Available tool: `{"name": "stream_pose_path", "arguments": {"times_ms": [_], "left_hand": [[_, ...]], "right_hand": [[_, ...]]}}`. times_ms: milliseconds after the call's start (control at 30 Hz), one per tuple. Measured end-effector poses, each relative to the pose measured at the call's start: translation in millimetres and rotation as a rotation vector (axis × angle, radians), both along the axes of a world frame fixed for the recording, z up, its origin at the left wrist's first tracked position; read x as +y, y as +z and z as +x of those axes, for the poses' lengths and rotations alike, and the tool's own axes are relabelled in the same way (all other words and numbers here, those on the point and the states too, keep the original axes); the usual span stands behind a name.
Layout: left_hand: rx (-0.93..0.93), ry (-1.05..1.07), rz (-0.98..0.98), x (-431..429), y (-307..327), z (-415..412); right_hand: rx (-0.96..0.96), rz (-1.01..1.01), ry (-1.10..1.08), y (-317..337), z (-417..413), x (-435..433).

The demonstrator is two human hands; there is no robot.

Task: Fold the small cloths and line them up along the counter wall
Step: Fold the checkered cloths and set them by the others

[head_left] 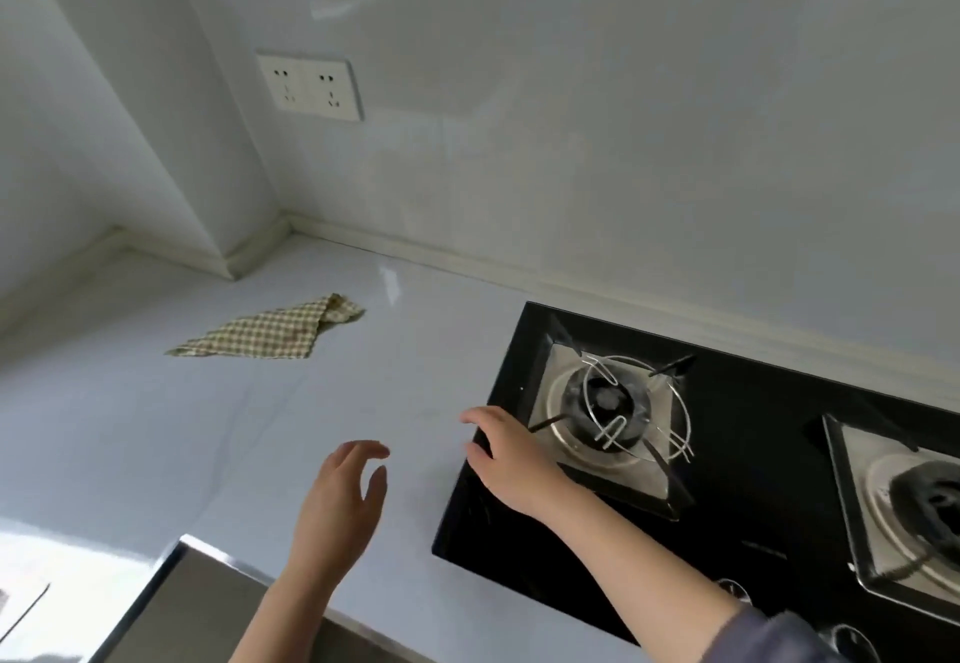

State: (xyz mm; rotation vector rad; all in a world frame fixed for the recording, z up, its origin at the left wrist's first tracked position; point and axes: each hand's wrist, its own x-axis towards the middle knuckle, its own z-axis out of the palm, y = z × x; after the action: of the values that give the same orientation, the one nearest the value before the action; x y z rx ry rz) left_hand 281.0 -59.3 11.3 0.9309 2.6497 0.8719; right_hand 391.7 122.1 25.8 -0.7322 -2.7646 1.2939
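A small green-and-cream checked cloth (270, 332) lies on the pale counter (156, 428), folded into a rough triangle, with its far corner bunched up. It sits a little way out from the counter wall (467, 257). My left hand (337, 501) hovers over the counter near the front edge, fingers relaxed and holding nothing. My right hand (506, 460) is over the left edge of the black gas hob (727, 506), fingers loosely spread, also holding nothing. Both hands are well apart from the cloth, which lies to their far left.
The hob takes up the right side of the counter, with one burner (613, 413) just beyond my right hand and another burner (914, 501) at the far right. A double wall socket (311, 88) sits above the corner. A steel edge (171, 574) runs along the counter front.
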Motion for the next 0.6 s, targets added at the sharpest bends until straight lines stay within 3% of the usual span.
{"name": "stream_pose_path", "arguments": {"times_ms": [167, 367, 600], "left_hand": [[0.031, -0.002, -0.115, -43, -25, -126], [0.09, -0.134, -0.19, -25, -46, -256], [0.246, -0.234, -0.427, 19, -71, -317]], "right_hand": [[-0.146, 0.047, 0.097, -29, -91, -23], [-0.249, 0.064, -0.012, -59, -201, -52], [-0.339, 0.128, -0.062, -86, -219, -69]]}}
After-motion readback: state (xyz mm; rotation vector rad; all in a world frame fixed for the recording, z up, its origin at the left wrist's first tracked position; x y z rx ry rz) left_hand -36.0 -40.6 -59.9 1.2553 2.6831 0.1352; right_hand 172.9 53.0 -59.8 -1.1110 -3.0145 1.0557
